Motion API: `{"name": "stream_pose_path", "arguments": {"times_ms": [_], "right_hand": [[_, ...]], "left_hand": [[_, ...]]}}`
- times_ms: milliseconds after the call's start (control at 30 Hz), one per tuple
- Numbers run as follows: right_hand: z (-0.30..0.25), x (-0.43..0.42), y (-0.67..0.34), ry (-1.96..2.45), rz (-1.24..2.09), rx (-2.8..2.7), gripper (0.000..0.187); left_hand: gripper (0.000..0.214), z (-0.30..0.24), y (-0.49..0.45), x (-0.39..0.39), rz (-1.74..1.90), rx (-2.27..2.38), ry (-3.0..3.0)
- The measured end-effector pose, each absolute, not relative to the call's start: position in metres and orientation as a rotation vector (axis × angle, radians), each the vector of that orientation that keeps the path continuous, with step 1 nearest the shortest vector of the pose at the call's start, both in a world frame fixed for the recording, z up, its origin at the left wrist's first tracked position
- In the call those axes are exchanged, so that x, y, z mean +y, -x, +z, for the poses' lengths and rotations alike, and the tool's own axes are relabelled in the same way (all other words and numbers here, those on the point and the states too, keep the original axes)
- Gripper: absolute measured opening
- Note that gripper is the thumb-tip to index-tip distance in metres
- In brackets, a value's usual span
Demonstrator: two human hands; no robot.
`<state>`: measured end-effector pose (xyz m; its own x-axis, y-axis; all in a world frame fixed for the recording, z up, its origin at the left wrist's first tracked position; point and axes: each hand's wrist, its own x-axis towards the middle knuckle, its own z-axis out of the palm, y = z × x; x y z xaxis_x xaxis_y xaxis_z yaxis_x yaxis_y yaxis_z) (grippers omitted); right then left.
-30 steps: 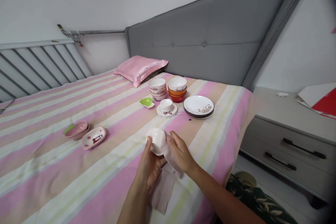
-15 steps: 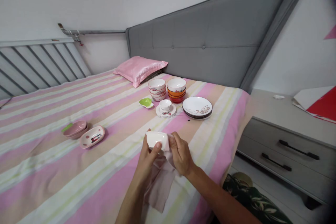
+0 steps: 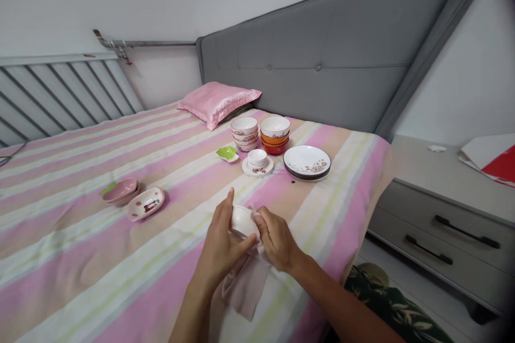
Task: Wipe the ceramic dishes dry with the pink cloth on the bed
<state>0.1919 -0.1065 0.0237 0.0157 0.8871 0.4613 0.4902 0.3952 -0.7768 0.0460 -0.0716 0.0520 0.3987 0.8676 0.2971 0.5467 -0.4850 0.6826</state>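
Note:
My left hand (image 3: 221,246) cups a small white bowl (image 3: 243,219) above the striped bed, thumb raised along its left side. Against the bowl's right side my right hand (image 3: 276,239) presses a pale pink cloth (image 3: 246,283), which hangs down below both hands. Both hands are closed on what they hold. Farther up the bed stand two stacks of bowls (image 3: 244,133) (image 3: 274,134), a small stack of cups on saucers (image 3: 257,162) and a stack of white plates (image 3: 307,162).
A green leaf dish (image 3: 227,154) lies by the stacks. Two pink dishes (image 3: 119,191) (image 3: 145,203) sit at the left. A pink pillow (image 3: 218,102) rests by the grey headboard (image 3: 322,69). A grey drawer unit (image 3: 438,214) stands right of the bed.
The bowl has been turned in my hands, from mouth tipped forward to held lower between the palms. My left thumb now points up beside it.

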Motion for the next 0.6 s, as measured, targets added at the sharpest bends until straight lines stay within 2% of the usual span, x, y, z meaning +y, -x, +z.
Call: {"name": "stream_pose_path", "arguments": {"times_ms": [367,600], "right_hand": [[0.021,-0.109,-0.187,1.275,0.464,-1.608,0.022],[0.023,-0.108,-0.186,1.246,0.544,-1.496,0.022]], "left_hand": [[0.090,0.053,-0.052,-0.079,0.821,1.139,-2.574],[0.086,0.047,-0.058,-0.080,0.845,1.145,-2.547]]}}
